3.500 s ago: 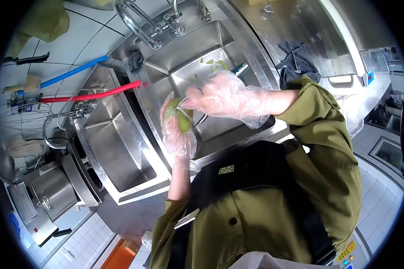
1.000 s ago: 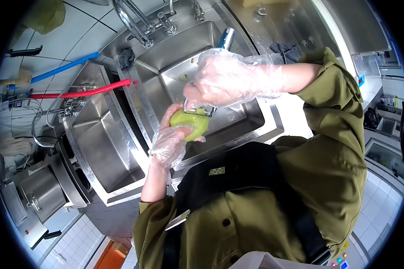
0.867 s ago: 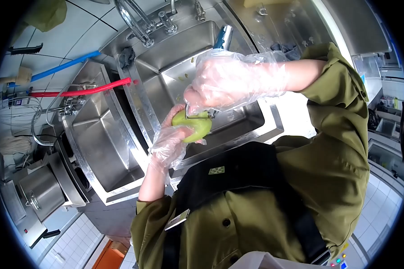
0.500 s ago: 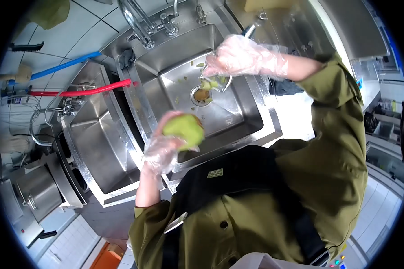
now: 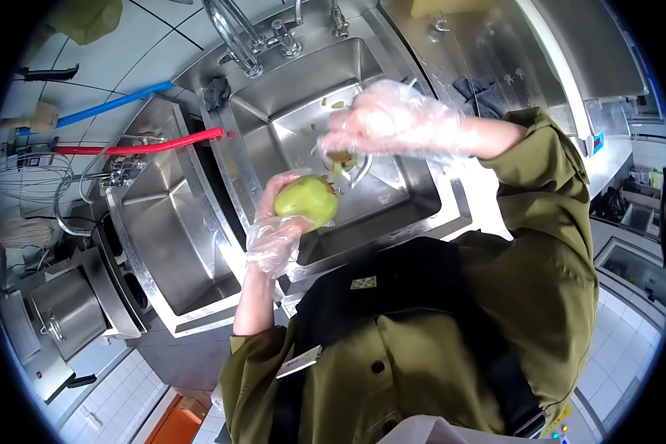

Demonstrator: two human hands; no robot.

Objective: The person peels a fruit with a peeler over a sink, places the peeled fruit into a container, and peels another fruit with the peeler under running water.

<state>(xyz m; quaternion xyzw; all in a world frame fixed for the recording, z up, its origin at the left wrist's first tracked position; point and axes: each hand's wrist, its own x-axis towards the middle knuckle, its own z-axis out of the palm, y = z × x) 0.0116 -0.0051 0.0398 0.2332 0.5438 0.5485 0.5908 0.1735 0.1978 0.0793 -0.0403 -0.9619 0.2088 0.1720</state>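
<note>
Two gloved hands, green fruit (image 5: 307, 200) over sink (image 5: 274, 96), peeler (image 5: 345, 159) just beside

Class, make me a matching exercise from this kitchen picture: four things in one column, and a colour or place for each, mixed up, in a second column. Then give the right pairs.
Things:
1. fruit
2. peel scraps
3. upper hose
4. lower hose

Descriptions:
A. blue
B. held in the gloved left hand
C. red
D. lying in the sink under the right hand

Pairs: 1-B, 2-D, 3-A, 4-C
</note>
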